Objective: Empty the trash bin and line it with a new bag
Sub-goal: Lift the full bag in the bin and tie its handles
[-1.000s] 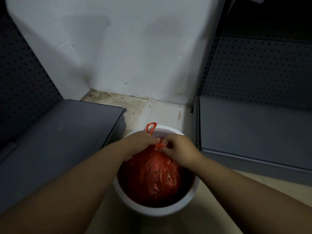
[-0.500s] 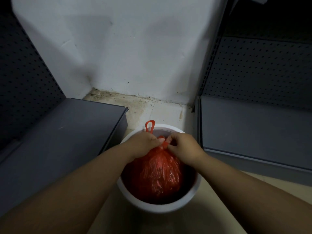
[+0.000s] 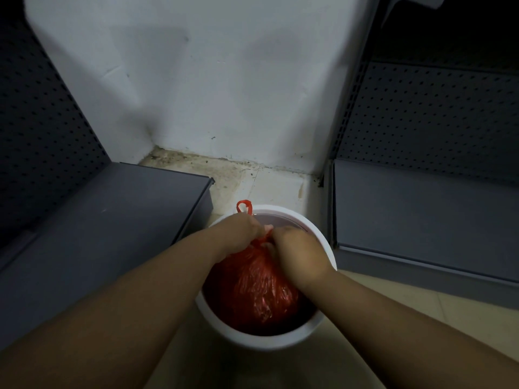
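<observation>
A round white trash bin stands on the floor between two grey shelf units. Inside it sits a full red plastic bag, gathered at its top. My left hand and my right hand meet over the bin's far half, both closed on the bag's gathered neck. One red handle loop sticks up behind my left hand, over the bin's far rim. The knot itself is hidden under my fingers.
A low grey shelf lies close on the left, its corner near the bin. Another grey shelf with a perforated back panel stands on the right. A white wall rises behind, above dirty floor tiles.
My hands have stayed on the bag's neck, and the right hand has slid a little lower over the bag. The view has shifted slightly.
</observation>
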Motion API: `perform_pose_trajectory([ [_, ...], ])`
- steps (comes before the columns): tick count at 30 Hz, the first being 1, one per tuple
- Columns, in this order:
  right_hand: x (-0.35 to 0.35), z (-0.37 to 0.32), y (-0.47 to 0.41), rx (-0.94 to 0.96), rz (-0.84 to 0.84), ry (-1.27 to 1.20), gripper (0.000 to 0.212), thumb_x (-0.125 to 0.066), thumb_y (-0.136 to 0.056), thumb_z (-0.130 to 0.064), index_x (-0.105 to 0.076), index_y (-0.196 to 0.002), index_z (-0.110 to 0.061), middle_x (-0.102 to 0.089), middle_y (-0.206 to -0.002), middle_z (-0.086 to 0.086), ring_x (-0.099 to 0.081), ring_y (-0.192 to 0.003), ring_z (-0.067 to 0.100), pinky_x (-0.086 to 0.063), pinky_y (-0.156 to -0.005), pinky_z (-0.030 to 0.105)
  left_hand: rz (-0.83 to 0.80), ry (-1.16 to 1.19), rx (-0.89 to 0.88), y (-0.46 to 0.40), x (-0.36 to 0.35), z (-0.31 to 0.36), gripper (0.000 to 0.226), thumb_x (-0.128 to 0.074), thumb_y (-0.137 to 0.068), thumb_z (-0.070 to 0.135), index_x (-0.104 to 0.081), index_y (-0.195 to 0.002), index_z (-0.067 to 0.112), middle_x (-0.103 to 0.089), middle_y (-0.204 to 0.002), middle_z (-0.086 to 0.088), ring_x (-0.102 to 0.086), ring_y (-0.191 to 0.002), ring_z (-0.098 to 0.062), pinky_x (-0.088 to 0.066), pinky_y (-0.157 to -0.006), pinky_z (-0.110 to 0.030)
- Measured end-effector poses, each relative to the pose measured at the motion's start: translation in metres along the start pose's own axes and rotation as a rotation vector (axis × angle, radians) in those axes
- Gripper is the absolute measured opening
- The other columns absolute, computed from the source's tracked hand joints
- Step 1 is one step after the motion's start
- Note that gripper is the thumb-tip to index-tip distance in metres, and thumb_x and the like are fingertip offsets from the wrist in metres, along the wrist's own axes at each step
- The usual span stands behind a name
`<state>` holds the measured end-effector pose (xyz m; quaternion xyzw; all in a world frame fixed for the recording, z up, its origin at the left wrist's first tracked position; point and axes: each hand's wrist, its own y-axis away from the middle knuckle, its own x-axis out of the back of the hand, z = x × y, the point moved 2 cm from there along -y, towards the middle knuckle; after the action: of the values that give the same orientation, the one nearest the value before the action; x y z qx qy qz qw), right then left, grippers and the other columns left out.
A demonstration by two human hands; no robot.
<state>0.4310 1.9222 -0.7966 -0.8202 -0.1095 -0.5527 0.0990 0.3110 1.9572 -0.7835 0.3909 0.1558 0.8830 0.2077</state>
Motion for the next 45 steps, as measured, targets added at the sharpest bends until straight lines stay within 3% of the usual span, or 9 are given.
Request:
perform_pose_trajectory([
  [3, -0.002, 0.001, 0.002, -0.001, 0.0, 0.045, 0.026, -0.043, -0.096, -0.018, -0.061, -0.112, -0.009, -0.066, -0.112, 0.012, -0.063, -0.102, 0.029, -0.048, -0.087, 0.035, 0.005, 0.049, -0.052, -0.001, 0.007, -0.007, 0.033, -0.056, -0.092, 0.032, -0.064, -0.066, 0.013, -0.06, -0.071, -0.007, -0.054, -0.07, -0.019, -0.042, -0.067, -0.027],
  [7, -0.003, 0.006, 0.006, -0.016, -0.012, 0.071, 0.022, -0.044, -0.094, -0.015, -0.061, -0.105, -0.008, -0.065, -0.109, 0.013, -0.062, -0.098, 0.031, -0.047, -0.081, 0.034, 0.029, -0.198, -0.158, -0.007, 0.016, -0.011, 0.022, -0.059, -0.091, 0.026, -0.073, -0.099, 0.011, -0.071, -0.105, -0.008, -0.062, -0.096, -0.017, -0.044, -0.087, -0.026],
  [14, -0.007, 0.012, 0.01, -0.122, -0.171, 0.008, 0.022, -0.049, -0.09, -0.02, -0.062, -0.098, -0.003, -0.066, -0.103, 0.017, -0.063, -0.096, 0.035, -0.041, -0.072, 0.029, 0.184, -0.608, -0.181, -0.015, 0.02, -0.002, 0.031, -0.052, -0.092, 0.037, -0.068, -0.104, 0.013, -0.068, -0.11, -0.01, -0.06, -0.106, -0.027, -0.043, -0.092, -0.035],
  [20, -0.01, 0.007, 0.005, -0.135, -0.094, -0.032, 0.048, -0.056, -0.087, -0.045, -0.046, -0.127, -0.02, -0.052, -0.121, 0.006, -0.055, -0.11, 0.026, -0.047, -0.089, 0.038, 0.201, -0.573, -0.217, -0.013, 0.019, 0.003, 0.025, -0.051, -0.093, 0.032, -0.067, -0.103, 0.015, -0.068, -0.109, -0.007, -0.059, -0.105, -0.024, -0.042, -0.093, -0.035],
  [25, -0.011, 0.001, -0.01, -0.174, -0.145, -0.114, 0.024, -0.053, -0.09, -0.019, -0.062, -0.113, -0.015, -0.063, -0.113, 0.012, -0.06, -0.105, 0.031, -0.047, -0.088, 0.037, 0.194, -0.472, -0.264, -0.011, 0.023, -0.006, 0.024, -0.054, -0.091, 0.032, -0.07, -0.101, 0.017, -0.069, -0.106, -0.003, -0.061, -0.102, -0.022, -0.045, -0.093, -0.036],
  [29, -0.008, 0.005, -0.015, -0.233, -0.169, -0.201, 0.023, -0.059, -0.086, -0.015, -0.068, -0.107, -0.014, -0.07, -0.11, 0.013, -0.062, -0.106, 0.03, -0.045, -0.089, 0.032, 0.52, -0.023, -0.23, -0.003, 0.046, -0.026, 0.02, -0.057, -0.09, 0.027, -0.072, -0.09, 0.013, -0.065, -0.087, 0.0, -0.058, -0.082, -0.017, -0.041, -0.074, -0.026],
  [32, -0.008, 0.006, -0.016, -0.259, -0.159, -0.238, 0.02, -0.061, -0.086, -0.014, -0.069, -0.104, -0.014, -0.071, -0.108, 0.012, -0.062, -0.105, 0.029, -0.042, -0.085, 0.028, 0.697, -0.1, -0.129, 0.0, 0.061, -0.047, 0.025, -0.052, -0.091, 0.034, -0.066, -0.079, 0.018, -0.057, -0.08, 0.002, -0.058, -0.081, -0.022, -0.04, -0.066, -0.027],
  [38, -0.003, 0.007, -0.017, -0.296, -0.151, -0.264, 0.012, -0.06, -0.088, -0.014, -0.064, -0.08, -0.023, -0.07, -0.105, 0.01, -0.061, -0.103, 0.027, -0.037, -0.08, 0.026, 0.404, -0.531, -0.201, -0.01, 0.039, -0.079, 0.038, -0.044, -0.095, 0.034, -0.053, -0.129, 0.021, -0.053, -0.135, -0.001, -0.052, -0.119, -0.021, -0.043, -0.097, -0.035],
  [45, 0.004, 0.012, -0.02, -0.327, -0.143, -0.275, 0.043, -0.058, -0.09, -0.012, -0.038, -0.059, -0.035, -0.057, -0.082, -0.002, -0.05, -0.082, 0.016, -0.033, -0.078, 0.023, 0.256, -0.63, -0.203, -0.022, 0.028, -0.083, 0.051, -0.042, -0.095, 0.04, -0.035, -0.144, 0.024, -0.032, -0.154, 0.002, -0.036, -0.139, -0.019, -0.033, -0.112, -0.043],
])
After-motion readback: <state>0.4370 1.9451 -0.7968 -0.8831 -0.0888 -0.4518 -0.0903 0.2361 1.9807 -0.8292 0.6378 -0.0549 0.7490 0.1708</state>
